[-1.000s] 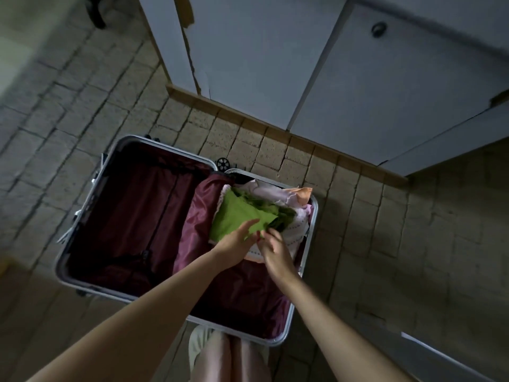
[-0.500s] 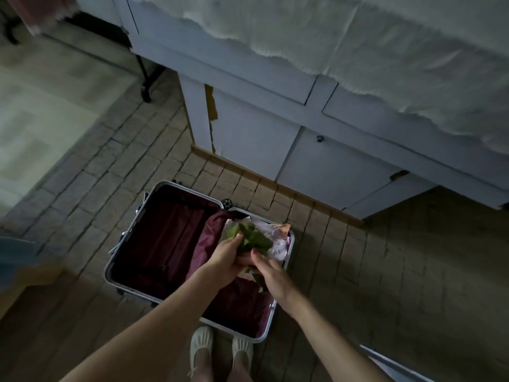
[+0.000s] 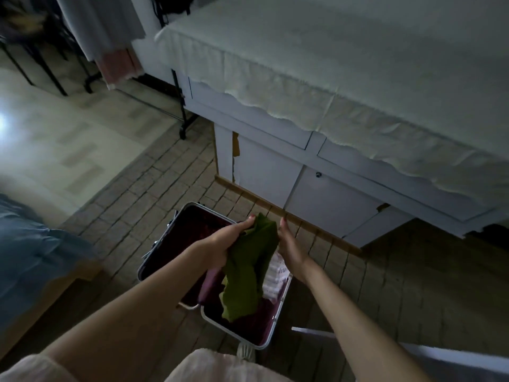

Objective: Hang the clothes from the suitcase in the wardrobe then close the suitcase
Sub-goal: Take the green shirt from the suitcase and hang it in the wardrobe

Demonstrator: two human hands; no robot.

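Lifted from suitcase (image 3: 271, 330), green garment (image 3: 252, 267) hangs between left hand (image 3: 230, 242) and right hand (image 3: 289, 244).

No text, label, brand, number or sign can be read on anything here.

a white cabinet (image 3: 325, 194) with a small round knob (image 3: 318, 174) stands at about one o'clock, its top covered by a pale cloth (image 3: 316, 78) whose scalloped edge hangs over the drawers. at nine o'clock lies blue bedding (image 3: 30, 252), and at eleven o'clock black metal legs (image 3: 182, 106) stand on the pale floor. a brick-patterned mat (image 3: 154, 188) covers the middle of the floor.
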